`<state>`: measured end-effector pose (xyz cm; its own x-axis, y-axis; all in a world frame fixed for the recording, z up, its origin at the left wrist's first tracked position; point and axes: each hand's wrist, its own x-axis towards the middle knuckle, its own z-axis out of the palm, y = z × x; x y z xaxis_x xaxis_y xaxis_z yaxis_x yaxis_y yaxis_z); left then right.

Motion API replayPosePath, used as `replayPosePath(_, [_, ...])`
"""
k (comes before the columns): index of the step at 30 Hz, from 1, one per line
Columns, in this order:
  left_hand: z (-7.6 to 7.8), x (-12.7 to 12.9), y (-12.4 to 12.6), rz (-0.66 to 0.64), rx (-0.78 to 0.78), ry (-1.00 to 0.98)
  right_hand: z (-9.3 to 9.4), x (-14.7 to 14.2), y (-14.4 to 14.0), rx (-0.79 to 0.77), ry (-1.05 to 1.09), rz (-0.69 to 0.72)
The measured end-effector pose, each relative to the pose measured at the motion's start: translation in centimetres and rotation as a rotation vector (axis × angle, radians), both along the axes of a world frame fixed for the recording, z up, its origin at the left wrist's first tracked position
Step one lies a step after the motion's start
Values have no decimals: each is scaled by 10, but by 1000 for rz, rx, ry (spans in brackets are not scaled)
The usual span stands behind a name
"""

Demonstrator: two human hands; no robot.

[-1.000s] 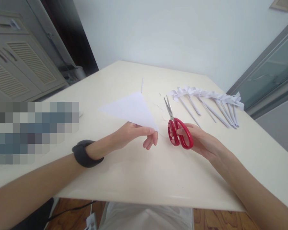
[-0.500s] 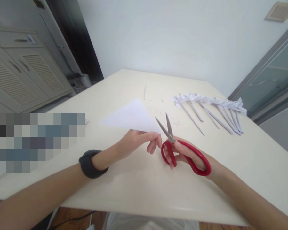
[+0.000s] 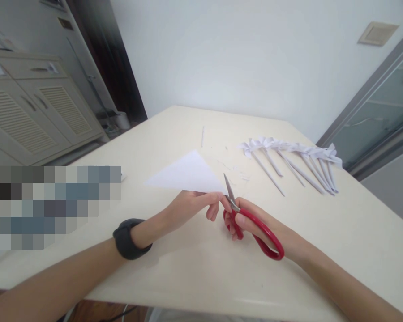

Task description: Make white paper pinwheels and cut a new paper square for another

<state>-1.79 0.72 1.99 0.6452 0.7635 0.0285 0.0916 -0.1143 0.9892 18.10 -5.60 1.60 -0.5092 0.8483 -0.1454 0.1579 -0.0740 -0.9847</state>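
Observation:
A white triangle of paper (image 3: pixel 190 172) is pinched near its right corner by my left hand (image 3: pixel 201 203), its thumb on top. A dark band circles that wrist. My right hand (image 3: pixel 243 219) grips red-handled scissors (image 3: pixel 263 232), fingers through the loops. The steel blades are spread and point away from me. They meet the paper's right corner beside my left fingertips, one blade above it; the other is mostly hidden by the paper and fingers. Whether the edge is cut there I cannot tell.
Several rolled paper sticks with curled white tops (image 3: pixel 289 147) lie at the right. Thin paper scraps (image 3: pixel 240 172) and a slim white stick (image 3: pixel 202 136) rest beyond the paper. A blurred-out patch (image 3: pixel 53 201) covers the table's left side. A wall stands behind.
The scissors have moved left and slightly down, so the blades now straddle the paper's corner. My left hand keeps its pinch. The view has tipped slightly upward.

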Motion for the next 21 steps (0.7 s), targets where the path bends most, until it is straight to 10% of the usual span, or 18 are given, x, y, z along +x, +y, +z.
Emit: replayPosePath(21, [1,1,-1,13,-3,48,3,-2,1,5,8,-17])
